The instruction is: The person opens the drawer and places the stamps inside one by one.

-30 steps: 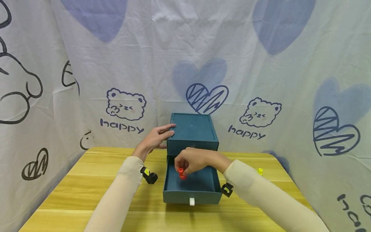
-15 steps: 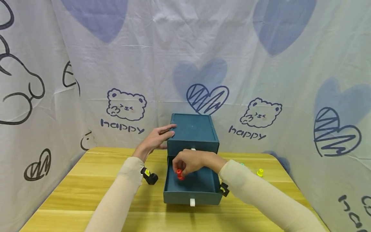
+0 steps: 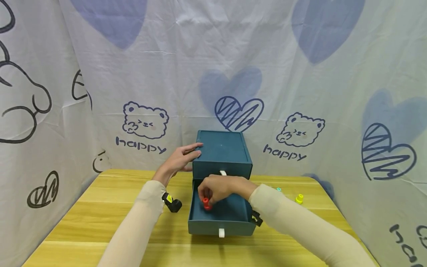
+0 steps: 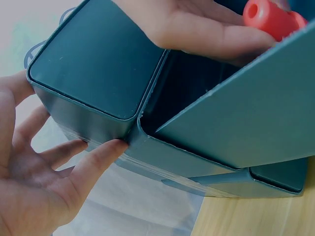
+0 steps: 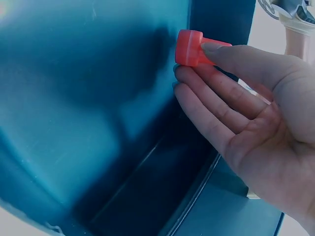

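A dark teal two-drawer box (image 3: 221, 146) stands on the table, its lower drawer (image 3: 200, 226) pulled out toward me. My right hand (image 3: 218, 187) reaches into that drawer and pinches a small red plastic piece with a wide collar and narrower stem (image 5: 189, 48) between thumb and fingertips. In the right wrist view the piece is just above the drawer floor (image 5: 74, 98). At the box's left side, my left hand (image 3: 176, 161) rests its spread fingers against the wall and top edge. The left wrist view shows those fingertips (image 4: 115, 147) touching the side.
A yellow stepped piece (image 3: 299, 199) stands on the wooden table (image 3: 100, 222) at the right. Behind my right sleeve a small turquoise piece (image 3: 278, 189) partly shows. White tabs (image 3: 221, 233) stick out from the drawer fronts. A printed cloth (image 3: 186, 74) hangs behind the table.
My right hand has moved slightly left and down inside the drawer with the red piece. Its sleeve now uncovers the yellow piece and part of the turquoise one. My left hand stays put.
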`<state>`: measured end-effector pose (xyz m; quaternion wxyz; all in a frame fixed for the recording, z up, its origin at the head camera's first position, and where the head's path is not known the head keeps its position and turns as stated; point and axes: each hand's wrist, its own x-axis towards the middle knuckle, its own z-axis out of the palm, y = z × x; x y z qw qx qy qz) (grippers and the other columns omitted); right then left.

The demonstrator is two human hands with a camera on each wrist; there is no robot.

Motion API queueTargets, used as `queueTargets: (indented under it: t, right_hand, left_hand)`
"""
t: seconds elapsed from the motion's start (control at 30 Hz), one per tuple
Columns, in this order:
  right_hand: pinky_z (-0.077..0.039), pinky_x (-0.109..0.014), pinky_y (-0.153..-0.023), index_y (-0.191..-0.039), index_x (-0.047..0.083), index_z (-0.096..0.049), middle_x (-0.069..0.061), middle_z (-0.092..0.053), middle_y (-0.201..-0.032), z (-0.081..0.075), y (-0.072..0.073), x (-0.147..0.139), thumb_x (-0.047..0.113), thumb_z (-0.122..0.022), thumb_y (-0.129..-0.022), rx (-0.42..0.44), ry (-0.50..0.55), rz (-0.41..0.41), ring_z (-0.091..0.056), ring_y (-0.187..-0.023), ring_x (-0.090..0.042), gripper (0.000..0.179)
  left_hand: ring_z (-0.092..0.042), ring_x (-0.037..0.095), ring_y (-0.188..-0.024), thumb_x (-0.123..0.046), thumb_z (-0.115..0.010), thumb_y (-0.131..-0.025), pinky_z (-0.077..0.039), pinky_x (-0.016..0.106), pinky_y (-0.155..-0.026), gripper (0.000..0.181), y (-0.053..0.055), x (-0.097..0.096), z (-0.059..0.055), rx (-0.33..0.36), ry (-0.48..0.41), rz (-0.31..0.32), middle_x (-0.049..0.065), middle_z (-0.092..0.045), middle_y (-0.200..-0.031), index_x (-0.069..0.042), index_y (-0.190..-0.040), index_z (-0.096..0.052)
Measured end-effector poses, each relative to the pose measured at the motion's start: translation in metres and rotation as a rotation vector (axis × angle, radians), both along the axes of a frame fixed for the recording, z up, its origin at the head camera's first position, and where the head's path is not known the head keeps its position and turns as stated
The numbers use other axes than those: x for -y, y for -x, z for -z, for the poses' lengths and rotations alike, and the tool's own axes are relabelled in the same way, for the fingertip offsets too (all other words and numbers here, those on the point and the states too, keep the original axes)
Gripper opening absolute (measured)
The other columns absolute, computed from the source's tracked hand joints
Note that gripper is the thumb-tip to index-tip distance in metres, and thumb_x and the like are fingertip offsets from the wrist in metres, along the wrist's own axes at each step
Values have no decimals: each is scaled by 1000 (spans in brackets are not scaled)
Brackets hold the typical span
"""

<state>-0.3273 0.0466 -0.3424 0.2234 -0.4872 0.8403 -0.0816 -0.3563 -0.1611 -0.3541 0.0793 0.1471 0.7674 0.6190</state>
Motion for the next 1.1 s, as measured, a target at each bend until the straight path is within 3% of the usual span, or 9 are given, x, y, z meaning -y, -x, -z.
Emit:
queueTargets:
  t: [0.73, 1.1]
  right_hand:
    - [-55, -16, -75, -96, 11, -77, 6, -75, -90, 7, 9, 6, 2, -84, -84, 134, -40, 9, -65, -78, -2, 16]
    - [-58, -18, -84, -114, 14, -76, 3, -76, -107, -1, 4, -3, 6, -84, -85, 170, -20, 41, -71, -92, -6, 31]
  left_hand:
    - [-29, 38, -157, -36, -56, -107, -45, 64, -112, 55, -1, 1, 0, 7, -13, 1, 14, -27, -171, -23, -159, -42]
    - [-30, 39, -156, -37, -55, -107, -45, 64, -112, 55, 0, 1, 0, -1, -2, 5, 14, -28, -170, -24, -159, -43]
